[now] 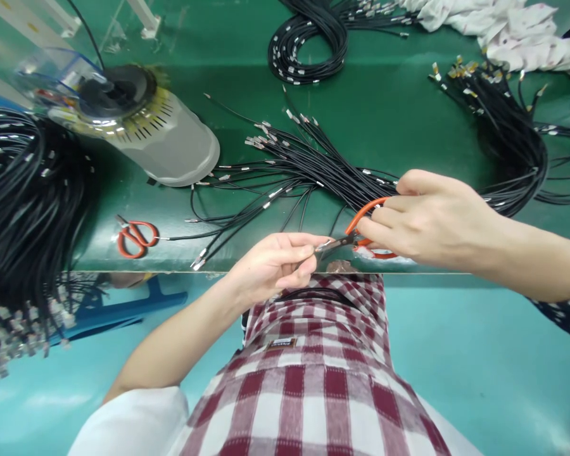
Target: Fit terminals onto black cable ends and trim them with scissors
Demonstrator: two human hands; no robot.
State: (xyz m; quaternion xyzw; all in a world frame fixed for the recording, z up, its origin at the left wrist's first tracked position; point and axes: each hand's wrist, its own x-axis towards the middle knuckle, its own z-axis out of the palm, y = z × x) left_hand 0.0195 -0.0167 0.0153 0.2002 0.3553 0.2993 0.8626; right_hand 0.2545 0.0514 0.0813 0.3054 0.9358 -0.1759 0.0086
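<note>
In my right hand (pixel 420 218) is a pair of scissors (pixel 368 212) with orange handles, its dark blades pointing left. My left hand (pixel 285 259) is pinched closed right at the blade tips, over the table's front edge. A small silvery bit shows between its thumb and finger, too small to name. Behind both hands a bundle of black cables (pixel 332 171) lies fanned out, with metal and white ends toward the left. The bundle runs on behind my right hand.
Another orange-handled pair of scissors (pixel 137 237) lies left on the green table (pixel 389 95). A grey cylindrical machine (pixel 171 139) stands behind it. Black cables (pixel 23 202) hang at far left. A coiled bundle (pixel 308 47), white cloth (pixel 513 31) and more cables (pixel 513 126) lie beyond.
</note>
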